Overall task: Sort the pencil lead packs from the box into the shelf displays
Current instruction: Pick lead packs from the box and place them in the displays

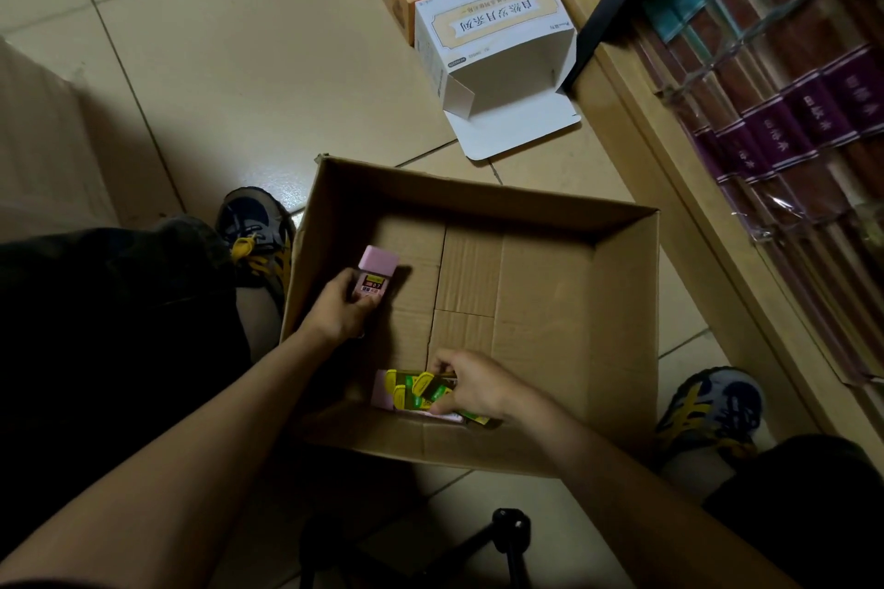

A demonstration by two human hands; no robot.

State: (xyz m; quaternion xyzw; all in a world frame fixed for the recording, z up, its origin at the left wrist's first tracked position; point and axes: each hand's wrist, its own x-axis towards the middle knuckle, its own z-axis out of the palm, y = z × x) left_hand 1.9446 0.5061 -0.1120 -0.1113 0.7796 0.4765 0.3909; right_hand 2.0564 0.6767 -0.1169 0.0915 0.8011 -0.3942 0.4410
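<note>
Crouched over an open cardboard box [478,201] on the tiled floor, a person sorts pencil lead packs. Inside the box, by its left wall, the left hand [342,306] grips a pink pack [375,275], raised clear of the box bottom. Against the box's near wall, the right hand [471,385] curls its fingers round yellow-and-green packs [411,390] piled in that corner. Beyond the box's far wall lies an opened white carton [497,57]; to the box's right runs a wooden shelf [669,158] of wrapped books.
</note>
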